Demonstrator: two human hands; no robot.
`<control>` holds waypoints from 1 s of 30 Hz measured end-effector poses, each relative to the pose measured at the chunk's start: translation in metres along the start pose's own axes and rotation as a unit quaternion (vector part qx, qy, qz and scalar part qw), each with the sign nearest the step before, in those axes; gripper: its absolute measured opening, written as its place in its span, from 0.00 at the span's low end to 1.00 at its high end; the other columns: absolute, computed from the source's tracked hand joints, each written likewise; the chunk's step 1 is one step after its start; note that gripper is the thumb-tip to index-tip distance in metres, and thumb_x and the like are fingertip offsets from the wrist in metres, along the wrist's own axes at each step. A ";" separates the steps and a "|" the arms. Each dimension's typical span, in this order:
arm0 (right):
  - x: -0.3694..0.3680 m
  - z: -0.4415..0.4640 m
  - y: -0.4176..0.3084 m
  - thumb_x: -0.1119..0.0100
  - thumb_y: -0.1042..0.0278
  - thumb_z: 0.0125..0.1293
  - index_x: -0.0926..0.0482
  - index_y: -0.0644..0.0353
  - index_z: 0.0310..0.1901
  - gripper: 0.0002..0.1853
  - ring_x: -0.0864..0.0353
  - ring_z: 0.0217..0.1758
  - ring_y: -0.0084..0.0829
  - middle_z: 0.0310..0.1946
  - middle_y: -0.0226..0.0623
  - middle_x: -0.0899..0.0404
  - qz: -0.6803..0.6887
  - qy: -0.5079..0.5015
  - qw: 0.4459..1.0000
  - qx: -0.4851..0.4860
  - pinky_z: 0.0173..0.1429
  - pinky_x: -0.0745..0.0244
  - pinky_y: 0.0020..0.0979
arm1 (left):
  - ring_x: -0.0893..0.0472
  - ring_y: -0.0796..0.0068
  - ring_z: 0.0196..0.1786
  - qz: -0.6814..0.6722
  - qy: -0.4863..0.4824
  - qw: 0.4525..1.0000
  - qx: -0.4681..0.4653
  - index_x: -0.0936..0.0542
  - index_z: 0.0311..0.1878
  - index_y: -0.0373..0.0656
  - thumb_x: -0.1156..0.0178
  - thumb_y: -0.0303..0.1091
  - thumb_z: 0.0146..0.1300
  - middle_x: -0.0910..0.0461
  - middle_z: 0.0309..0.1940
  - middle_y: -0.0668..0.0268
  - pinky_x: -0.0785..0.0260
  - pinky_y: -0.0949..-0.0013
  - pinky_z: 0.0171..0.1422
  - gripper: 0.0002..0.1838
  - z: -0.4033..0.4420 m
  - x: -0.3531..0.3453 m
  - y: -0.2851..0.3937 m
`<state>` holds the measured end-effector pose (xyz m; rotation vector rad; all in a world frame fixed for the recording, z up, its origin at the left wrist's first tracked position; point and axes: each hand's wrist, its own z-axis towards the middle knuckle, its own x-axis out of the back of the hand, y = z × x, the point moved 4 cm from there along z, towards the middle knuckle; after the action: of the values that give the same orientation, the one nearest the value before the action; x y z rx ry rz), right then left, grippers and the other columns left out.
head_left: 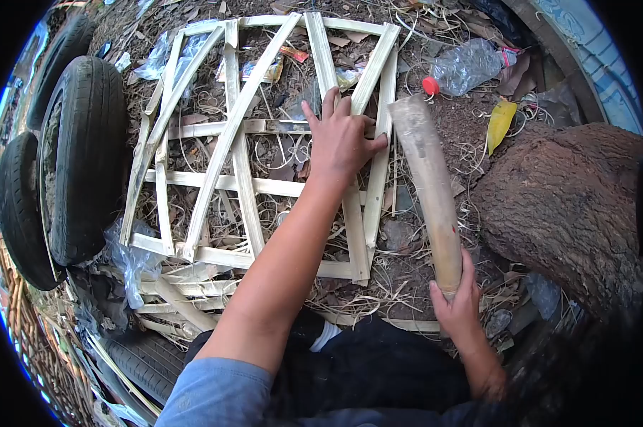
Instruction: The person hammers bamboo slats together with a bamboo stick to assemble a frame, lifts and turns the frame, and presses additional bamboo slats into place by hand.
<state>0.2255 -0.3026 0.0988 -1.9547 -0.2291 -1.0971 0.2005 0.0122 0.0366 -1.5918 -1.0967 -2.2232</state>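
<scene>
A lattice of pale split-bamboo strips [215, 160] lies on the ground in front of me, with long strips crossing over several crosspieces. My left hand [341, 139] rests on its right part, fingers spread over the strips and thumb out to the right. In my right hand [458, 302] is the narrow lower end of a long wooden club [428, 181]. Its wider, blunt end points away from me, just right of the lattice. The fingers of my right hand wrap around its lower end, partly out of sight.
Old tyres [86, 160] stand at the left. A clear plastic bottle [467, 67] with a red cap lies at the upper right, near a yellow leaf [502, 124]. A thick log or trunk [567, 213] is at the right. Shavings and leaves litter the soil.
</scene>
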 end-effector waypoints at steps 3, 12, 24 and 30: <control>0.005 0.005 -0.009 0.35 0.71 0.60 0.45 0.65 0.71 0.41 0.22 0.58 0.61 0.59 0.65 0.28 0.001 -0.017 1.000 -0.009 0.60 0.25 0.48 | 0.40 0.52 0.75 0.004 -0.018 1.000 0.008 0.10 0.38 0.54 0.27 0.52 0.48 0.24 0.55 0.57 0.61 0.23 0.75 0.17 -0.001 0.001 0.000; 0.004 0.001 0.005 0.35 0.73 0.60 0.44 0.66 0.71 0.39 0.21 0.57 0.61 0.56 0.64 0.26 0.055 0.011 0.998 -0.007 0.60 0.25 0.47 | 0.39 0.52 0.74 0.007 0.008 1.000 0.002 0.09 0.36 0.54 0.27 0.50 0.47 0.24 0.55 0.57 0.62 0.24 0.75 0.16 -0.001 -0.002 -0.001; 0.002 0.001 0.010 0.35 0.72 0.59 0.44 0.66 0.71 0.41 0.23 0.61 0.59 0.58 0.63 0.27 0.027 0.014 0.999 0.009 0.63 0.27 0.46 | 0.39 0.54 0.75 0.027 -0.022 0.999 0.007 0.09 0.36 0.54 0.28 0.55 0.48 0.24 0.57 0.57 0.62 0.26 0.75 0.17 0.000 0.001 0.000; 0.005 0.003 0.005 0.35 0.72 0.59 0.44 0.67 0.71 0.41 0.24 0.59 0.62 0.59 0.63 0.28 -0.026 -0.001 1.000 0.015 0.62 0.26 0.48 | 0.40 0.54 0.75 0.021 -0.011 1.000 0.008 0.09 0.36 0.54 0.28 0.54 0.47 0.25 0.60 0.56 0.62 0.26 0.76 0.17 -0.001 -0.003 -0.002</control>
<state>0.2324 -0.3047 0.0989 -1.9326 -0.2977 -1.1197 0.2002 0.0124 0.0327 -1.6224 -1.0733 -2.1694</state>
